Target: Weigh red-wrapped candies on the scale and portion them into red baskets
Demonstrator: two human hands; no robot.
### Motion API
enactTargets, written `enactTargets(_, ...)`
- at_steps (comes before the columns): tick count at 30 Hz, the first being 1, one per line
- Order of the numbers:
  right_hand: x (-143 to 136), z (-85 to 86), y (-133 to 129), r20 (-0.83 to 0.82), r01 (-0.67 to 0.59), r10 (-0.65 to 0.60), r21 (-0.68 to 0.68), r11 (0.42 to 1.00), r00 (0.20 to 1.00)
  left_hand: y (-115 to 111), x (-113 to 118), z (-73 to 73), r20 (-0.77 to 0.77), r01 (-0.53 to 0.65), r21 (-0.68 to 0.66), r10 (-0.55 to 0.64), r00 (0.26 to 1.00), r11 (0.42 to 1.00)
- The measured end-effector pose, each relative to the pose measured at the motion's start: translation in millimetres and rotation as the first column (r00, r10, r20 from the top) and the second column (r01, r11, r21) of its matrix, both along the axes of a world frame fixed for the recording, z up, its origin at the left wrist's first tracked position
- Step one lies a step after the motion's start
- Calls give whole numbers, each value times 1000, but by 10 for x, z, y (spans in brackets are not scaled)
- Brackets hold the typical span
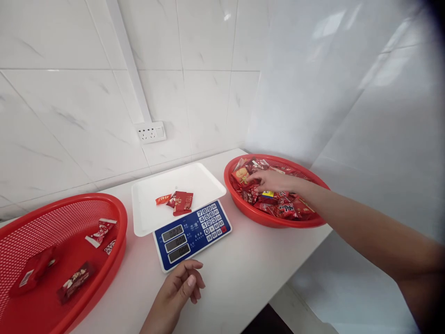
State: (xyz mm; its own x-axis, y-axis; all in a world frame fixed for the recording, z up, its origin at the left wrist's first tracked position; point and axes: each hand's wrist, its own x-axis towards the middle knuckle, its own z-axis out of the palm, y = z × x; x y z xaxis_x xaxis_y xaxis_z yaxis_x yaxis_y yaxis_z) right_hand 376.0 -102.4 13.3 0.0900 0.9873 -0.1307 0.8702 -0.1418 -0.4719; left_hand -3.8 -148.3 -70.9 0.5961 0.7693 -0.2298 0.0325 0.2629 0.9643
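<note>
My right hand [269,180] reaches into the right red basket [250,214], its fingers apart and touching the wrapped snacks [285,209] heaped there. A red packet with a yellowish picture [241,175] lies at its fingertips. My left hand [182,286] is loosely curled with nothing in it, over the table in front of the digital scale [193,234]. On the scale's white tray [149,204] lie a flat red packet [182,203] and smaller red packets [163,199] beside it. The scale's display [174,233] has dark digits, the top one seemingly 0.025.
A larger red basket [120,232] stands at the left with several packets spread inside, among them a dark red one [74,282]. Behind the white table [250,260] rises a tiled wall with a power socket [151,132]. The table's edge runs along the right.
</note>
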Motion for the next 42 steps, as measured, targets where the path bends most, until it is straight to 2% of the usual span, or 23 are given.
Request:
enactTargets(5, -148, -178, 39, 113, -71, 75, -43, 997, 991, -5, 6, -1, -5, 6, 12, -6, 1000, 1000)
enactTargets(9, -172, -219, 68, 149, -92, 107, -107, 990, 983, 2, -4, -12, -4, 18, 13, -18, 1000, 1000)
enactTargets(15, -176, -153, 56, 199, -99, 118, -104, 990, 973, -3, -16, 1, -15, 37, 6, -37, 999, 999)
enactTargets(20, -136, 43, 44, 233, -47, 46, -2, 999, 971, 15, -32, -28, 2, 84, 1, -84, 996, 996)
enactTargets(22, -170, 156, 30, 179, -42, 37, 23, 999, 983, 25, -38, -51, 3, 94, 6, -94, 996, 996)
enactTargets(24, -263, 262, 20, 44, -24, 22, 43, 999, 999, 34, -42, -73, 8, 114, 13, -115, 993, 993)
enactTargets(26, -408, 343, 28, -99, 12, -6, 59, 998, 995, 40, -44, -89, 15, 136, 19, -137, 991, 990)
enactTargets(28, -582, 386, 70, -151, 31, -20, 70, 997, 988, 42, -43, -96, 19, 136, 26, -136, 990, 990)
enactTargets(31, -856, 378, 210, -197, -6, 22, 80, 997, 980, 46, -41, -96, 28, 125, 39, -126, 992, 991)
enactTargets(36, -1227, 266, 522, -429, -46, 81, 91, 995, 900, 74, -48, -110, 41, 108, 58, -110, 993, 992)
enactTargets(39, -1329, 225, 608, -393, -76, 103, 83, 994, 914, 86, -55, -128, 47, 101, 70, -104, 993, 992)
enactTargets(42, -1306, 199, 581, -385, -85, 100, 56, 995, 917, 81, -56, -142, 64, 99, 64, -103, 993, 993)
